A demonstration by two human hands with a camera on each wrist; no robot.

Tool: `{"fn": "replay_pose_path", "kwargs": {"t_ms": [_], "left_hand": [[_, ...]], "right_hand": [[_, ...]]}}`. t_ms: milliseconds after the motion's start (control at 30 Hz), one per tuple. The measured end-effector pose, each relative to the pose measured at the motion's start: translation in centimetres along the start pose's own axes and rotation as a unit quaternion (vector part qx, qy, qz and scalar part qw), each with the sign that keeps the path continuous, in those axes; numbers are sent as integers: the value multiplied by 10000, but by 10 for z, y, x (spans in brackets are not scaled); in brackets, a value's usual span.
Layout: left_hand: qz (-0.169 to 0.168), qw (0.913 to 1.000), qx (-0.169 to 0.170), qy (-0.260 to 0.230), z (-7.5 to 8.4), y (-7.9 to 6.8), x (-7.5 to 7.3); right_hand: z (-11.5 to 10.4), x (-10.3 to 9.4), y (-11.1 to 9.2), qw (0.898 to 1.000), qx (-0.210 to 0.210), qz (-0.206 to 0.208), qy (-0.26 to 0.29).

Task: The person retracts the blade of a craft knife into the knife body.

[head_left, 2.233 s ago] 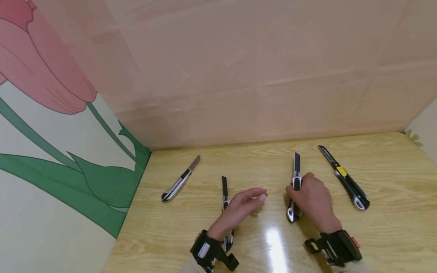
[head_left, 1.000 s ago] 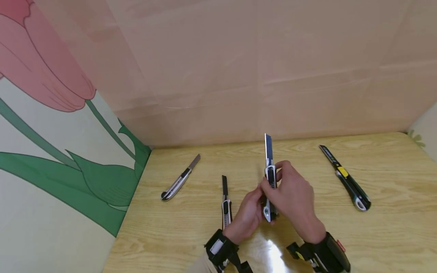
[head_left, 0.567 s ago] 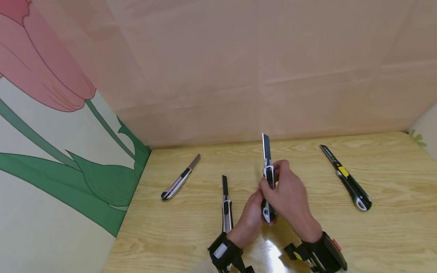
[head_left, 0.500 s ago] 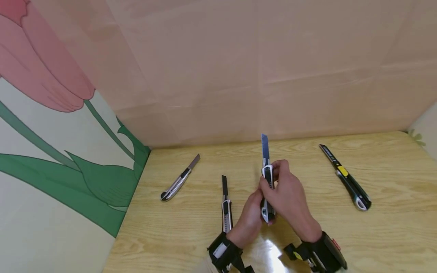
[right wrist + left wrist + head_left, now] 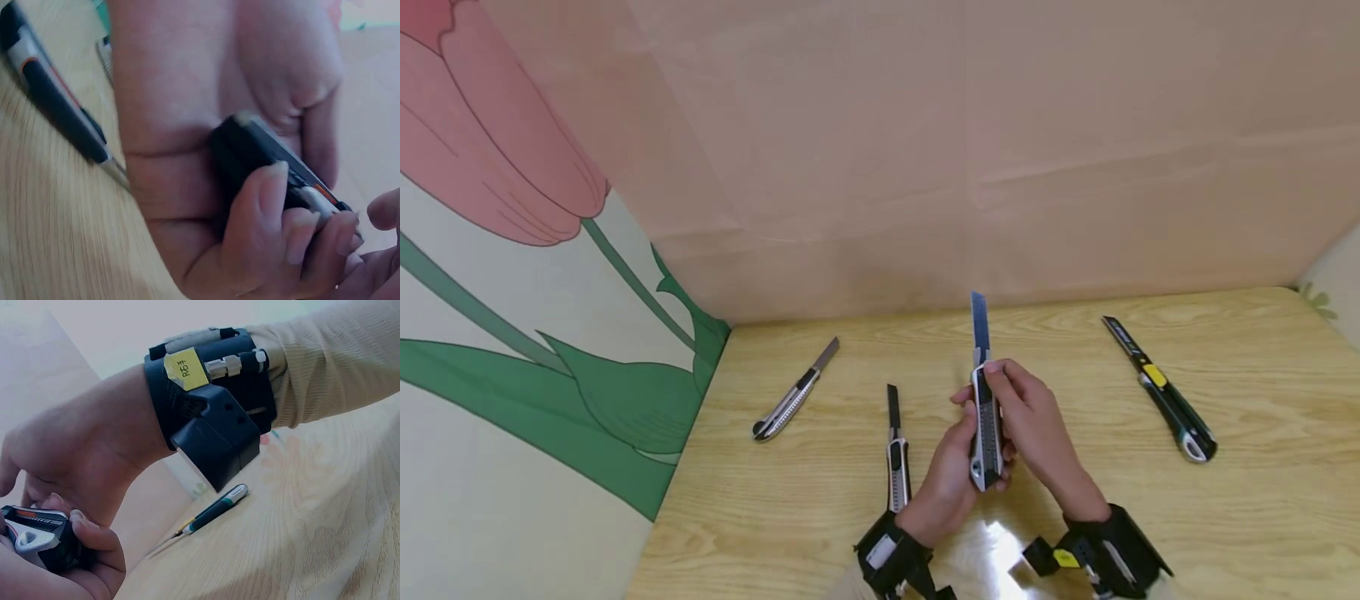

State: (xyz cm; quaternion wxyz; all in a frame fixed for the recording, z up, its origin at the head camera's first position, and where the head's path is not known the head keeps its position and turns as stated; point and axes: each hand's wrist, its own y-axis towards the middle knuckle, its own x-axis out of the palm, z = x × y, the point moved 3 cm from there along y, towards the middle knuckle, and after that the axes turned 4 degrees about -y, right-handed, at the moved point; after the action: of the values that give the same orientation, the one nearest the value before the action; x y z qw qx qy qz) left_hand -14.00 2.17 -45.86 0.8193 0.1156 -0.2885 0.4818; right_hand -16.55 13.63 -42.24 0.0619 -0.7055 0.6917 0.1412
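Observation:
A silver-and-black utility knife [image 5: 987, 433] stands between my two hands, its blade [image 5: 980, 321] extended toward the back. My left hand [image 5: 951, 475] grips the handle from below, its fingers curling round to the far side. In the right wrist view, those curled fingers [image 5: 265, 219] wrap the dark handle end [image 5: 244, 150]. My right hand [image 5: 1037, 425] has its thumb on the upper part of the handle, just below the blade, hiding the slider area. In the left wrist view, the knife's handle end [image 5: 44, 537] shows between both hands.
Another utility knife [image 5: 897, 467] lies beside my left forearm, partly hidden by it. A silver one [image 5: 790, 400] rests at the left, a black-and-yellow one [image 5: 1165, 400] at the right; all have blades out. A peach-coloured backdrop [image 5: 850, 167] rises behind the wooden table [image 5: 715, 500].
My right hand picked up the utility knife, brought it left and raised it, and my left hand took hold of the handle. Lately my right thumb shifted up toward the blade end.

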Motion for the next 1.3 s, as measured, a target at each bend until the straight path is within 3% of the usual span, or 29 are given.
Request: {"fn": "replay_pose_path", "kwargs": {"t_ms": [100,267,600,1300], "left_hand": [[-5,10000,-10,-77,1,0,0],[-7,9999,63,-124,1,0,1],[215,9996,126,103,-3,-1,0],[437,9989,120,111,-4,-3,3]], "right_hand": [[1,0,1,9971,22,-286,703],[0,5,0,9928,161,-427,1107],[1,11,-5,9938,24,-45,1115],[-2,13,-5,9936,104,123,1117]]}}
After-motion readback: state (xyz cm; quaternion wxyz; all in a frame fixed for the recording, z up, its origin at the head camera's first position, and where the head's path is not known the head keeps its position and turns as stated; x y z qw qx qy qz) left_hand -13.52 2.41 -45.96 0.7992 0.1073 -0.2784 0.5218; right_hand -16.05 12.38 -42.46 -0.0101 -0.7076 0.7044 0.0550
